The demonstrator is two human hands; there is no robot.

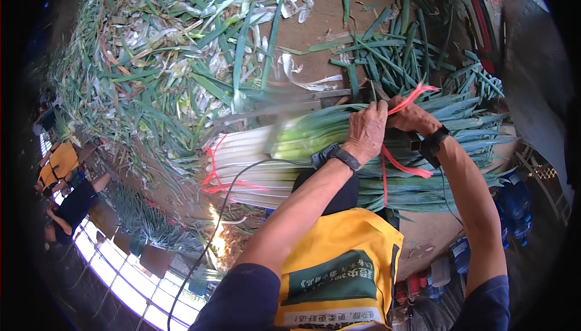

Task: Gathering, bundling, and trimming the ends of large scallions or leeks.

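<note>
A large bundle of long green onions, like leeks (254, 145), lies across in front of me, white stalk ends at the left and green leaves at the right. Red plastic tape (212, 167) is tied around the white ends. A second length of red tape (385, 176) runs round the leafy part. My left hand (366, 129) grips at the tape over the leaves, fingers bent. Close beside it, my right hand (408, 115) holds the gathered red tape, whose loose ends stick out above the fingers. Each wrist wears a dark band, and a cable runs from the left one.
A big heap of trimmed leaves and peelings (159, 58) covers the ground at the upper left. Cut green leaves (395, 54) lie beyond the bundle. Metal frame bars (336, 93) touch its far side. Two people (75, 199) are at the far left. Blue bottles (513, 208) stand at the right.
</note>
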